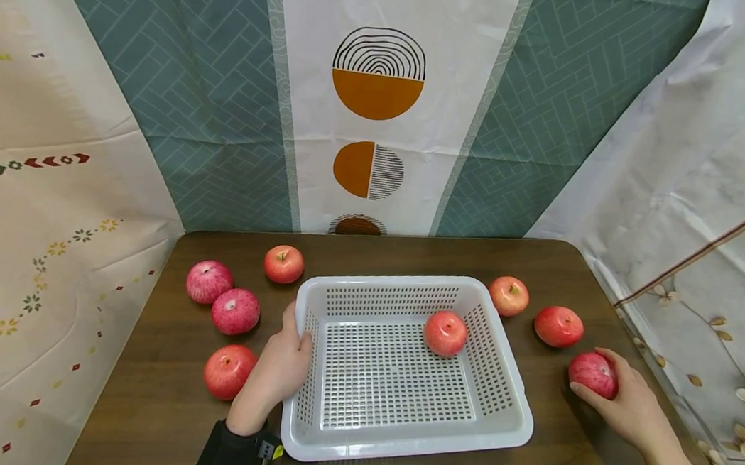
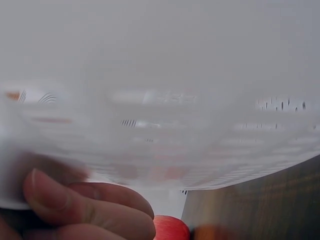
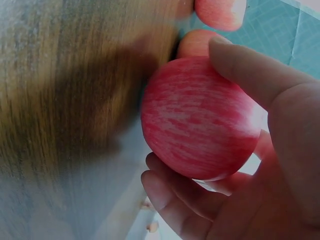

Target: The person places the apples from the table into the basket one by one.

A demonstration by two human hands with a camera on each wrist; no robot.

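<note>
The left hand (image 1: pixel 287 358) grips the basket (image 1: pixel 408 446) by its left side. The right hand (image 1: pixel 632 401) is curled round a dark apple (image 1: pixel 591 375) near the worktop's (image 1: pixel 135 432) right edge; held loosely, it might slip and roll off.

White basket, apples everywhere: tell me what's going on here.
A person is at a dark wooden table with a white basket and apples. The left grip holds the basket by its left rim. The right grip is round a pink-striped apple to the right of the basket; whether it is off the table is hard to tell. One red apple is in the basket so far. Four apples lie to its left and two more to its right.
</note>
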